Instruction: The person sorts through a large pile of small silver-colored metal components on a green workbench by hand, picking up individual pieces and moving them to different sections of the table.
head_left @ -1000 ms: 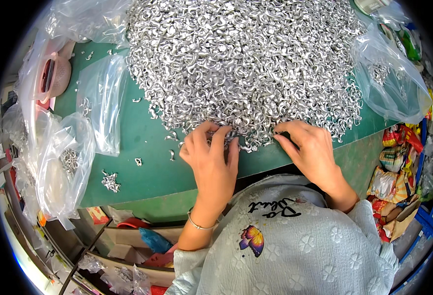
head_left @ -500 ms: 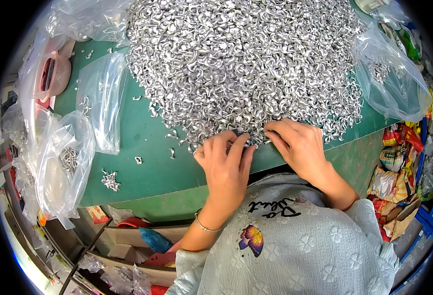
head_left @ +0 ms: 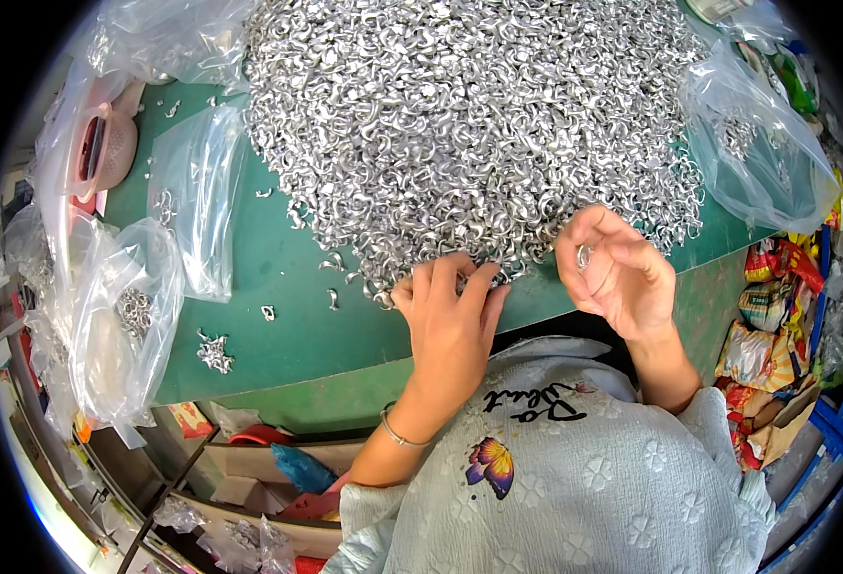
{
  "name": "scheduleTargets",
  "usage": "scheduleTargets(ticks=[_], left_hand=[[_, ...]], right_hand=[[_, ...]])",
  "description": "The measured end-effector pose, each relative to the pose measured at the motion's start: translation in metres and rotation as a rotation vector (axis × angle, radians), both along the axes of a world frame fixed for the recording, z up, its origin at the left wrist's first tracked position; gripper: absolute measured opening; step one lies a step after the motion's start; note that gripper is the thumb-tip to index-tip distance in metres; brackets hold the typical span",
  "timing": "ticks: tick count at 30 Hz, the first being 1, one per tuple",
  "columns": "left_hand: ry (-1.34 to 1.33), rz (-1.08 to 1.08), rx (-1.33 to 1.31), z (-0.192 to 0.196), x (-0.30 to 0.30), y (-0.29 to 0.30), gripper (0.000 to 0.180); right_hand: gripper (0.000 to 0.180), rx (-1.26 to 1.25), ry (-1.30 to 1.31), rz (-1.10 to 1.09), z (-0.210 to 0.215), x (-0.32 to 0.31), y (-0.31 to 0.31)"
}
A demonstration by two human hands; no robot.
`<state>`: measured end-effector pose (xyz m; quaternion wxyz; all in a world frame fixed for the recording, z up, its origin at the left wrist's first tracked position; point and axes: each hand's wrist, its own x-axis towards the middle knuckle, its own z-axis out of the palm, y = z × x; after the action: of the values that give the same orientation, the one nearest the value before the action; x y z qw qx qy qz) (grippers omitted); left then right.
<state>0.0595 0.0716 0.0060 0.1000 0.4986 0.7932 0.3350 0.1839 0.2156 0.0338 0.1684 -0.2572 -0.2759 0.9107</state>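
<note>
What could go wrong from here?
1. The left hand works the near edge of the metal pile, close to the table edge; pieces might get nudged off.
2. The small metal piece at the right hand's curled fingers could slip.
3. The plastic bag on the right, near the edge, may slide.

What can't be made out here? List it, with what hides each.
All in the head view:
Heap of small, curved silver metal pieces: far end, cut off by the top edge.
Bare left hand: what its fingertips touch, hidden by its own curled fingers.
Bare right hand: the small silver metal piece at its fingers, too small for exact shape or grip.
</note>
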Motion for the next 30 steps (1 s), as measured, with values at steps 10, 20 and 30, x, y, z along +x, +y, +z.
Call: scheduleTargets(ticks=[10,20,30], left_hand=[[0.016,-0.017,-0.079,0.008,0.002,-0.002,0.027],[-0.075,0.064,0.167,-0.003,-0.001,-0.002,0.018],[-0.437,0.205,0.259,0.006,-0.01,-0.012,0.017]], right_hand=[[0.015,1.656,-0.581,0.224,-0.021,-0.001,-0.027],[0.013,1.689,-0.657,0.198,-0.011,0.003,-0.026],[0.013,1.758,-0.608,0.116,-0.022,0.007,-0.02]])
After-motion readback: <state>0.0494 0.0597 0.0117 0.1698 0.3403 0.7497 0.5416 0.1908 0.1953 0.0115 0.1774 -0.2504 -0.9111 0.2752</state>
